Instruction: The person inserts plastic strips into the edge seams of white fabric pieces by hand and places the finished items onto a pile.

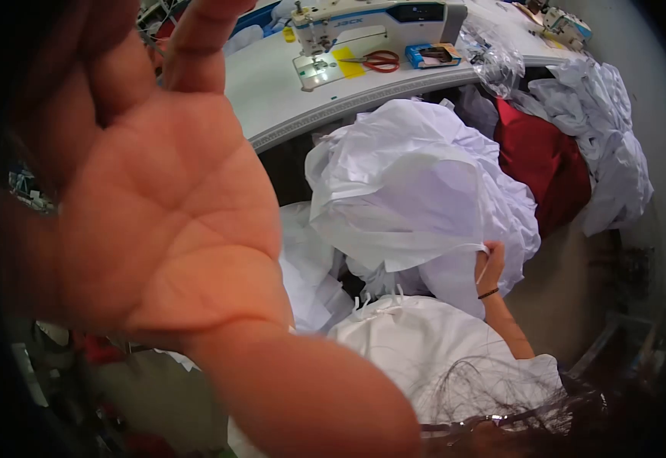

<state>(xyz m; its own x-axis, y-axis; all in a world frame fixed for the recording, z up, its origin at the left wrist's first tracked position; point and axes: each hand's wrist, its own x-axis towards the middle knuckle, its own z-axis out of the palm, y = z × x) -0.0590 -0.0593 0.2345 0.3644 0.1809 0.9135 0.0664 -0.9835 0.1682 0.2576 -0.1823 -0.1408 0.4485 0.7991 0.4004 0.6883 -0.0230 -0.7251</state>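
My left hand (172, 206) is raised close to the camera, with the palm facing it and the fingers apart and cut off by the upper edge. Nothing is in it, and it hides much of the left side. Further down on the right, my right hand (489, 266), with a dark bracelet at the wrist, has its fingers closed on the edge of a white cloth (401, 206). This cloth lies bunched over the lap, below the table's front edge. Its flat hem or band runs toward the right hand.
On the white sewing table (264, 88) are a sewing machine (417, 23), red-handled scissors (378, 61), a yellow piece (348, 63) and a blue box (432, 55). Crumpled clear plastic (493, 65) lies nearby. Red cloth (543, 164) and pale cloth (615, 137) hang at the right.
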